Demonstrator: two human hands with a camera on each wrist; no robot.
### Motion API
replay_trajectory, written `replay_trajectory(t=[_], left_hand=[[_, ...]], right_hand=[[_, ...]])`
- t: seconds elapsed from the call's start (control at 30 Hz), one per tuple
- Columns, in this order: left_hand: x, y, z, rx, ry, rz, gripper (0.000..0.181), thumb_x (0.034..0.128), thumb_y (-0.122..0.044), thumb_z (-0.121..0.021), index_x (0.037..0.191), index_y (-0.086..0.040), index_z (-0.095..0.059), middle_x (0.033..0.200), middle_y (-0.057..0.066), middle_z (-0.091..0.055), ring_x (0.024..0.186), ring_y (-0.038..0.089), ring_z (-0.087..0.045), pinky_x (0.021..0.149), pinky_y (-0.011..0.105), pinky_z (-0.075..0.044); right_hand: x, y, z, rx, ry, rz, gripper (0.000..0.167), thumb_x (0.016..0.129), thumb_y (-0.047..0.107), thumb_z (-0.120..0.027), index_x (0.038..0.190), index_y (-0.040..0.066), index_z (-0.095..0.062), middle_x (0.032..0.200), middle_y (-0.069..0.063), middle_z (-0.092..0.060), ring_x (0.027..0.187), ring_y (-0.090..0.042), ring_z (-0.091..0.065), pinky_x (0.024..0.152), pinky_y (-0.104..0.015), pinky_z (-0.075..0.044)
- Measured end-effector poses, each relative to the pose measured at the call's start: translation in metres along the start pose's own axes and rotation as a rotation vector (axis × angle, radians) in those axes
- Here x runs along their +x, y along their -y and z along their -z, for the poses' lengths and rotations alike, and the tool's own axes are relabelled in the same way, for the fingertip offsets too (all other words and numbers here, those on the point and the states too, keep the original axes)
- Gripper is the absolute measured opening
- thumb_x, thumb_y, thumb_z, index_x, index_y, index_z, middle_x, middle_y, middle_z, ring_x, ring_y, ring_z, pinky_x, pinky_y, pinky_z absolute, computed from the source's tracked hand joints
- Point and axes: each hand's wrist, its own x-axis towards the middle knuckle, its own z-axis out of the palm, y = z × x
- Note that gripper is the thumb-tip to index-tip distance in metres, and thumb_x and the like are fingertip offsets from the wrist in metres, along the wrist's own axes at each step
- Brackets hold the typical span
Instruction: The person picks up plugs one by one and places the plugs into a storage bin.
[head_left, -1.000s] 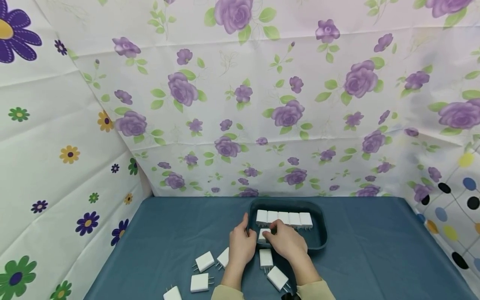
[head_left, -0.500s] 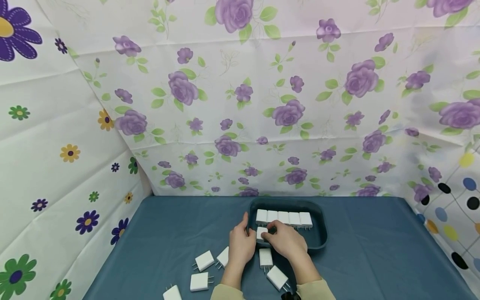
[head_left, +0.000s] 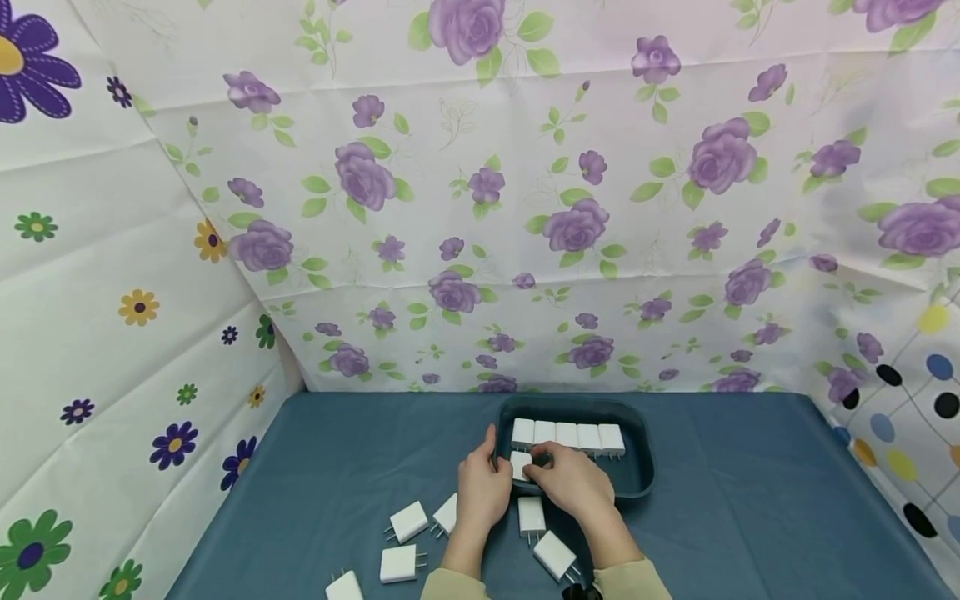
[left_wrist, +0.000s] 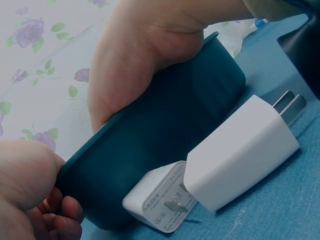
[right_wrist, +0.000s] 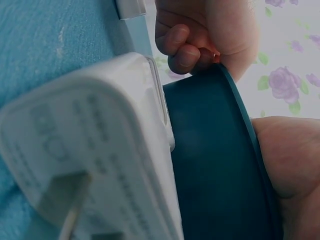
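My left hand (head_left: 486, 485) grips the left front rim of a dark teal tray (head_left: 636, 477); in the left wrist view its thumb lies over the rim and its fingers (left_wrist: 65, 220) curl outside. My right hand (head_left: 576, 485) reaches over the tray's front wall and pinches a white plug-in charger (head_left: 519, 465) in the front left corner. That charger is partly covered by the fingers. Behind it, several white chargers (head_left: 566, 436) form a tight side-by-side row along the tray's back, prongs facing me. The right hand's fingertips are hidden behind the tray wall in both wrist views.
Two chargers lie just in front of the tray, one nearer (head_left: 556, 556) and one closer to its wall (head_left: 532, 517). Several more chargers (head_left: 399, 564) are scattered left of my left arm. A blue cloth (head_left: 750, 500) covers the table, with flowered sheets (head_left: 480, 250) hanging behind.
The pinched charger has shifted a little to the left and back inside the tray, with the right fingers following it. The left hand and the back row have stayed put.
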Motion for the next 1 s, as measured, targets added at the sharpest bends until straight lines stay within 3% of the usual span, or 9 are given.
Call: replay_trajectory(t=[0.47,0.7,0.9,1.0], left_hand=[[0.0010,-0.0020,-0.0013,-0.009,0.003,-0.004,0.060,0.0999,-0.001,-0.058,0.159,-0.001,-0.050,0.050,-0.003,-0.044,0.043,0.011,-0.033,0.046,0.028,-0.029],[-0.0006,-0.0016,0.0006,-0.007,0.007,0.010,0.061,0.0996,0.000,-0.057,0.160,-0.001,-0.049,0.050,-0.002,-0.044,0.043,0.011,-0.032,0.046,0.027,-0.028],[-0.0003,-0.0004,0.0005,-0.006,0.002,0.006,0.060,0.0998,0.000,-0.057,0.159,-0.001,-0.049,0.050,-0.003,-0.043,0.043,0.011,-0.032,0.046,0.027,-0.028],[-0.0004,-0.0002,0.0001,-0.007,0.003,0.003,0.060,0.1000,0.000,-0.057,0.159,-0.001,-0.049,0.050,-0.003,-0.043,0.043,0.011,-0.032,0.045,0.027,-0.028]], right_hand=[[0.0021,-0.0005,0.0031,-0.026,-0.004,0.014,0.039,0.101,0.045,-0.073,0.136,0.028,-0.075,0.106,0.003,-0.077,0.084,-0.017,-0.070,0.066,-0.045,-0.054],[0.0013,0.0003,0.0007,-0.020,0.010,0.016,0.038,0.101,0.046,-0.072,0.135,0.031,-0.076,0.103,0.006,-0.077,0.076,-0.015,-0.066,0.060,-0.042,-0.049],[0.0014,0.0001,0.0000,-0.024,0.003,0.031,0.035,0.101,0.045,-0.073,0.133,0.032,-0.078,0.120,0.000,-0.077,0.078,-0.017,-0.067,0.061,-0.041,-0.048],[0.0012,-0.0002,0.0003,-0.024,0.001,0.030,0.035,0.100,0.045,-0.073,0.132,0.032,-0.078,0.120,0.000,-0.077,0.079,-0.017,-0.067,0.061,-0.042,-0.049]])
